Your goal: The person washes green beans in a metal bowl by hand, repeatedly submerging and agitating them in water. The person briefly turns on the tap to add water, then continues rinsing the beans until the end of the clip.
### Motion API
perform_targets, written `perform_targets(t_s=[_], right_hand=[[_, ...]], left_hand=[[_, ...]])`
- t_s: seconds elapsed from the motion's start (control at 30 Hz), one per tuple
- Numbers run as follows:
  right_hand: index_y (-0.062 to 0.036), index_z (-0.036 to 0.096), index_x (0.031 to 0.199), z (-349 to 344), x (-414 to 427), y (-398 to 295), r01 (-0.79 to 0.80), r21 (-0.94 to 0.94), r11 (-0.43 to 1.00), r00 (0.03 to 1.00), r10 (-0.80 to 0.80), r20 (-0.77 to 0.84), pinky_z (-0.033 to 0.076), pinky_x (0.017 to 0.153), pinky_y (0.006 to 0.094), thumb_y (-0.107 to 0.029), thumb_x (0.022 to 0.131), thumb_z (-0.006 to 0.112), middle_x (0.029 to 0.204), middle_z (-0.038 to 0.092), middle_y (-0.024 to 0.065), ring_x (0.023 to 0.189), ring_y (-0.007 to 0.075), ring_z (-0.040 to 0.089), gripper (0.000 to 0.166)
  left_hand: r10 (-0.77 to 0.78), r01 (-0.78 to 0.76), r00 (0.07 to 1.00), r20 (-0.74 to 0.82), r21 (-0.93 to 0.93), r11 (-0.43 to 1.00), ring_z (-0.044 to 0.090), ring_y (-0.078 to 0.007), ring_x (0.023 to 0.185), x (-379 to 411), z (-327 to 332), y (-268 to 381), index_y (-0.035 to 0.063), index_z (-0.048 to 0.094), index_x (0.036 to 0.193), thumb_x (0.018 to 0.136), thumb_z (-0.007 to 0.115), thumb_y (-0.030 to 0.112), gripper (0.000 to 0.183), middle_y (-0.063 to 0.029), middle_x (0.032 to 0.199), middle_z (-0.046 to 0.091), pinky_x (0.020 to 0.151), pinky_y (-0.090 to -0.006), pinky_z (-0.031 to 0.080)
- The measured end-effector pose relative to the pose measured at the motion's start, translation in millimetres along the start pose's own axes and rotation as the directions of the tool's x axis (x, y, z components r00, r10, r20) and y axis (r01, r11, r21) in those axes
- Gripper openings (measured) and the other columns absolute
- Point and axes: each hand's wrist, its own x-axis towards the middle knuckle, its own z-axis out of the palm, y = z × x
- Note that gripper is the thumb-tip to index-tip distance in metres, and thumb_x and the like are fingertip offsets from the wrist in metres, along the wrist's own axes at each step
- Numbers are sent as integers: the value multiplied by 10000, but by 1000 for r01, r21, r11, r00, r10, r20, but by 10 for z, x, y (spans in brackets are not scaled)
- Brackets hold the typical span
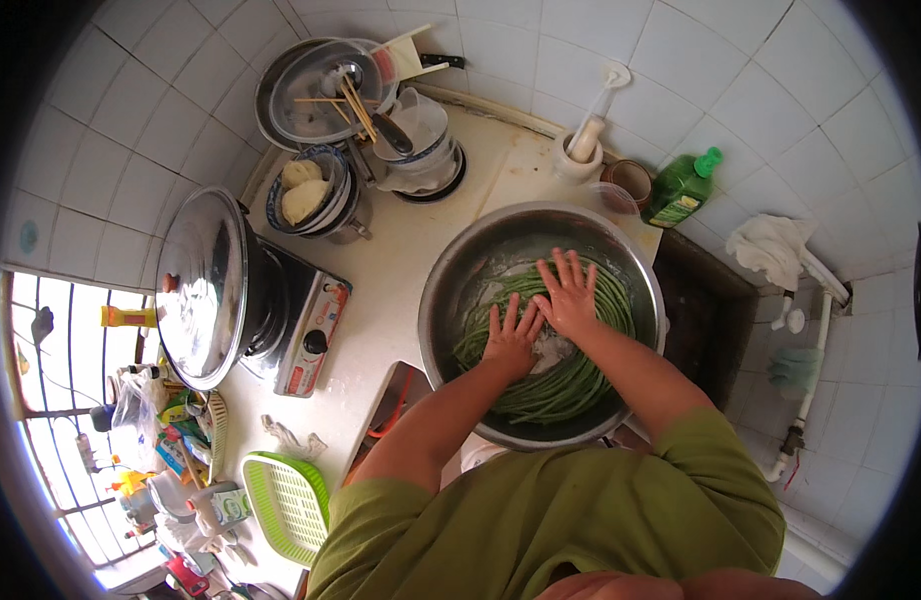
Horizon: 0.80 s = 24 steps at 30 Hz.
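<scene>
A wide stainless steel basin (457, 281) stands at the counter's edge in front of me. Long green beans (558, 397), apparently yardlong beans, lie coiled in a ring inside it, with whitish wet patches in the middle. My left hand (511, 339) rests palm down on the left inner part of the ring, fingers spread. Just beyond it and to the right, my right hand (568, 296) lies on the beans with its fingers apart. The two hands nearly meet at the left fingertips and right thumb. Neither appears to grasp anything; their palms are hidden.
Left of the basin sits a gas stove (314, 330) bearing a lidded pot (205, 292). Bowls (333, 187) and a steel pan (265, 112) crowd the back corner. A mortar (577, 161) and green bottle (682, 187) stand behind, a dark sink (704, 300) at right.
</scene>
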Motion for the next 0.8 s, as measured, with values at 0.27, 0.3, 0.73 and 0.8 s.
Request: perform_targets(t_s=[0.27,0.3,0.73,0.8], right_hand=[[-286,250,1560,119,24,-377,-115,-40,993,989,118,92,93,1159,648,-516,995,446,1636,157,57,1500,307,139,641],[-284,270,1554,58,-51,-416,-31,-94,995,993,41,111,93,1152,661,-497,994,463,1634,163,55,1498,300,146,630],[-313,169,1584,-485,226,-36,12,-164,986,970,28,242,9,1133,695,-713,901,431,1655,48,108,1500,413,31,834],[-332,162,1583,-374,232,-129,-110,-119,987,973,132,188,27,1131,696,-728,882,451,1654,51,114,1495,422,48,855]], left_hand=[[-423,339,899,-116,-428,838,50,-402,1496,97,40,-384,43,103,1565,791,743,469,1091,-149,1631,62,1176,-580,159],[-412,348,906,-95,-386,854,47,-404,1496,128,94,-410,28,109,1561,795,739,473,1087,-152,1632,60,1173,-577,168],[-215,44,895,-390,-403,914,208,-344,1470,200,134,-427,163,282,1538,828,681,406,850,-94,1586,249,1171,-529,221],[-200,2,875,-441,-410,912,210,-347,1467,260,203,-441,159,279,1538,828,682,403,852,-107,1579,257,1173,-525,220]])
